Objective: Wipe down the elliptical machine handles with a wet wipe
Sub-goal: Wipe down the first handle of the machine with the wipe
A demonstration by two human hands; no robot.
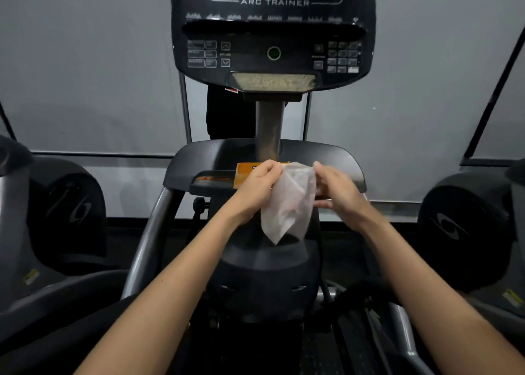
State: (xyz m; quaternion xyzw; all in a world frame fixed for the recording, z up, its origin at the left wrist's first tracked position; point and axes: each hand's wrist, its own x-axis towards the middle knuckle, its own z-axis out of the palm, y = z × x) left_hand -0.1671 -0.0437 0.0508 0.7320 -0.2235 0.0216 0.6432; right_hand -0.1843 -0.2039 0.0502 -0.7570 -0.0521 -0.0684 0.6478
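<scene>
Indoors, grey wall behind, black Arc Trainer console, left hand and right hand each pinching a top edge of a white wet wipe, wipe hanging between them before the dark shelf, orange pack on that shelf, silver handle bar lower left.

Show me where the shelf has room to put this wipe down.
Bare shelf left of the orange pack, out to the rim, and right of the post, above the right hand. The middle is crowded: pack, post, left hand, wipe.
</scene>
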